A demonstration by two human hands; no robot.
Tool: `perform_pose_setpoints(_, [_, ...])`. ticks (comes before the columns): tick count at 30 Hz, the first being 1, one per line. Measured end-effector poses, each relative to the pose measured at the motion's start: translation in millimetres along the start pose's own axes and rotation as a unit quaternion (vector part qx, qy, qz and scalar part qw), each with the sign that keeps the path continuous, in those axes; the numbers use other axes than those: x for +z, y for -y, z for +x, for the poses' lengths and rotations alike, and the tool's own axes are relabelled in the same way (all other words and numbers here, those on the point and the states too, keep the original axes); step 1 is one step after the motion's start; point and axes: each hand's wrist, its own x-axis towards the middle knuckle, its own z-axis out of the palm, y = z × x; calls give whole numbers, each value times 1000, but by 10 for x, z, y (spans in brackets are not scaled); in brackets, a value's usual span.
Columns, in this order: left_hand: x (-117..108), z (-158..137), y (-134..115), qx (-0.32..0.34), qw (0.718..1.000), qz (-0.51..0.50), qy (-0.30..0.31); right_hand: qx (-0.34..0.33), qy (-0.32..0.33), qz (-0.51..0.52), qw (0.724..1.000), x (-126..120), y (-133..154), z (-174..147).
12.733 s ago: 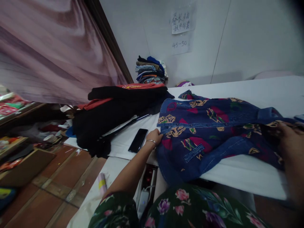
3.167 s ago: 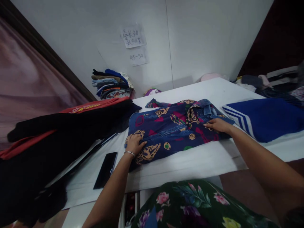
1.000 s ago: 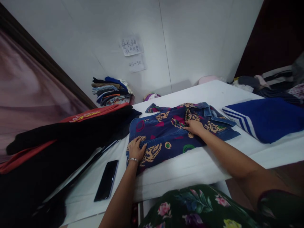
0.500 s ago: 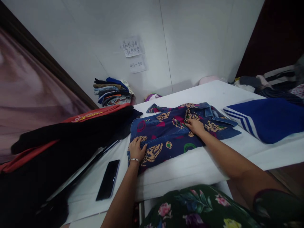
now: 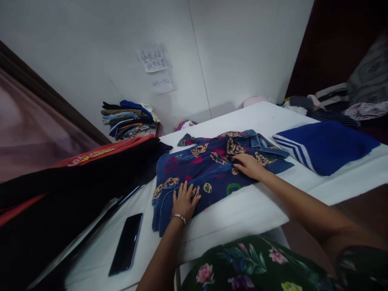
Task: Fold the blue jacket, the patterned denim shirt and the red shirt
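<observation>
A patterned denim jacket (image 5: 209, 157) lies spread on the white-covered table, its collar to the right and its hem to the left. My left hand (image 5: 184, 199) rests flat on the jacket near the hem, fingers spread, a bracelet at the wrist. At the front opening below the collar, my right hand (image 5: 249, 165) has its fingers bent and thumb close to them, pinching the cloth there. The fingertips partly hide that bit of fabric. One sleeve shows along the jacket's far side.
A dark phone (image 5: 126, 243) lies left of the jacket. Black and red clothes (image 5: 91, 173) are heaped at the left. Right of the jacket is a blue garment with white stripes (image 5: 324, 145). A folded clothes stack (image 5: 130, 119) stands by the wall, which bears paper notes (image 5: 156, 60).
My left hand has moved off the hem edge, inward onto the jacket, and its fingers have spread. The near hem corner now lies further out toward me. My right hand stays near the collar.
</observation>
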Motion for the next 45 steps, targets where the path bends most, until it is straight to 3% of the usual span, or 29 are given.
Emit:
perform_pose_setpoints(3, [43, 18, 41, -1, 1000, 10, 6, -54, 9, -26, 998, -188, -192, -413])
perform_pose_setpoints(7, [49, 42, 60, 2, 1000, 18, -1, 13, 68, -83, 994, -367, -643, -804])
perform_pose_setpoints(11, [65, 61, 59, 5, 1000, 17, -13, 54, 70, -82, 993, -406, -889, -892])
perform_pose_setpoints(13, [71, 60, 55, 4, 1000, 13, -14, 52, 40, -43, 997, -409, -896, -899])
perform_pose_setpoints(15, [73, 51, 52, 4, 1000, 7, -15, 69, -33, 13, 997, -434, -888, -940])
perform_pose_setpoints(18, [68, 44, 63, 4, 1000, -12, -19, 145, -171, 49, 973, -523, -933, -1081])
perform_pose_setpoints(20, [51, 64, 89, 0, 999, -34, -23, 189, -199, 30, 961, -589, -1000, -1183])
perform_pose_setpoints(25, [-74, 265, 151, -24, 995, -78, -57, 187, -119, -43, 974, -656, -1105, -1204])
perform_pose_setpoints(33, [-196, 529, 32, 14, 995, 13, -95, 189, 23, -179, 965, -637, -980, -728])
perform_pose_setpoints(36, [-169, 521, 44, 16, 993, -14, -118, 194, 20, -192, 962, -615, -951, -635])
perform_pose_setpoints(40, [-107, 512, 85, 3, 989, -48, -139, 180, -38, -188, 965, -545, -970, -641])
perform_pose_setpoints(45, [-68, 505, 76, -13, 988, -87, -131, 186, -26, -198, 962, -524, -950, -663])
